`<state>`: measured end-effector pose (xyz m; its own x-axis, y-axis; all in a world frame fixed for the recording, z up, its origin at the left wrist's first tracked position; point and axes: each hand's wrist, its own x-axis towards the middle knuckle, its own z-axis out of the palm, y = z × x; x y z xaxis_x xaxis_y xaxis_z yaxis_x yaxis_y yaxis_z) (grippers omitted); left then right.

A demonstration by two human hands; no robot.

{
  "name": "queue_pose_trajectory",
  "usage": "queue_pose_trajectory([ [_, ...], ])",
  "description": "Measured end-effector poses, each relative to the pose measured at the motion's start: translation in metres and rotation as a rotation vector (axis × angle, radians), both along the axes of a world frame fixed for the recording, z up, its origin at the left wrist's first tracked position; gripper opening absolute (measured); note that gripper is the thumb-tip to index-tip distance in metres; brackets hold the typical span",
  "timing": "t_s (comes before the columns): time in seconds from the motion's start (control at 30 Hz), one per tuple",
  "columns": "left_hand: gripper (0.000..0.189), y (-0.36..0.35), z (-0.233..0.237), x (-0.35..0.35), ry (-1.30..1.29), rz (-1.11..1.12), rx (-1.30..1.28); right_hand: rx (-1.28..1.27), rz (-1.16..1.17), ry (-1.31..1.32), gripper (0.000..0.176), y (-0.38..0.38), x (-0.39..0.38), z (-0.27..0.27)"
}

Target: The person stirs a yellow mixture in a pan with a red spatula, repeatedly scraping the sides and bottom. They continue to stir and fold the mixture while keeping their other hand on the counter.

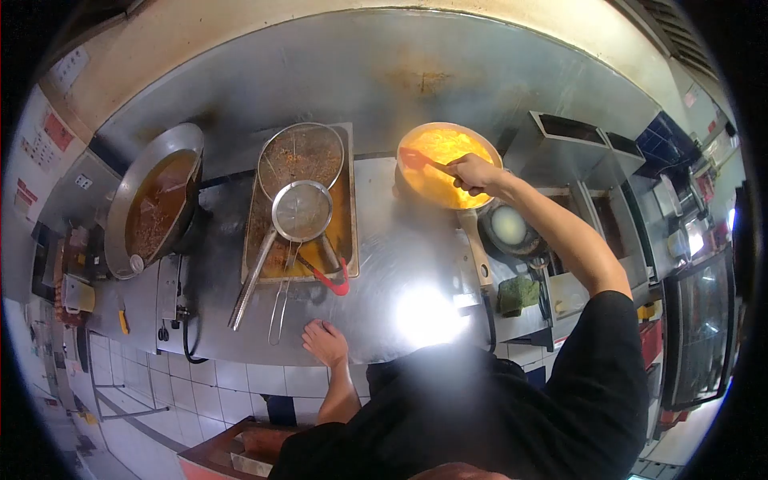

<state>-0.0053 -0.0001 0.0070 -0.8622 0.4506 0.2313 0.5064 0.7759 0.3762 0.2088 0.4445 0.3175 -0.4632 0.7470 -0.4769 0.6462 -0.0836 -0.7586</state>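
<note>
My right hand (pixel 475 174) is closed round the handle of a red spatula (pixel 416 159), whose head rests in a pan (pixel 406 182) of bright yellow food (pixel 448 148). The pan's pale handle (pixel 474 247) points toward the front of the counter and is not held. My left hand (pixel 325 342) lies on the steel counter's front edge, its fingers spread and nothing in them. Just beyond it are a wire tool (pixel 278 314) and a round strainer (pixel 302 211), which sits over a rectangular tray (pixel 248 240) of oily liquid.
A large wok (pixel 120 210) of brown liquid stands at the left. A second strainer (pixel 301 156) and red-ended tongs (pixel 336 286) lie on the tray. Right of the pan are a small pot (pixel 509 226) and a green sponge (pixel 518 296). A yellow-handled knife (pixel 123 322) lies far left.
</note>
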Motion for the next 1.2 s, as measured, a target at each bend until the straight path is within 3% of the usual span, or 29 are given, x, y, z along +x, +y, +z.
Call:
queue_pose_trajectory([
  [0.1,0.024,0.002,0.003,0.000,-0.010,-0.008,-0.016,0.033,-0.072,0.029,0.038,0.008,-0.010,-0.015],
  [0.2,0.024,0.001,-0.002,-0.001,-0.012,0.009,-0.033,0.242,-0.087,-0.070,0.040,0.022,-0.016,-0.030],
  [0.3,0.023,0.000,-0.008,-0.001,-0.022,-0.001,-0.060,0.836,0.224,-0.508,0.036,0.048,-0.017,-0.048],
  [0.43,0.023,-0.002,-0.007,-0.001,-0.002,-0.002,-0.041,0.952,0.344,-0.741,0.031,0.036,0.000,-0.031],
  [0.57,0.023,0.001,-0.006,-0.001,0.011,0.006,-0.013,0.960,0.462,-0.711,0.030,0.054,0.023,-0.041],
  [0.83,0.024,0.000,-0.007,-0.004,-0.014,-0.008,-0.020,0.732,0.614,-0.702,0.037,-0.006,0.063,0.040],
  [1.2,0.023,0.002,-0.008,-0.003,0.061,-0.018,0.011,0.842,0.445,-0.656,0.034,-0.064,0.101,0.122],
])
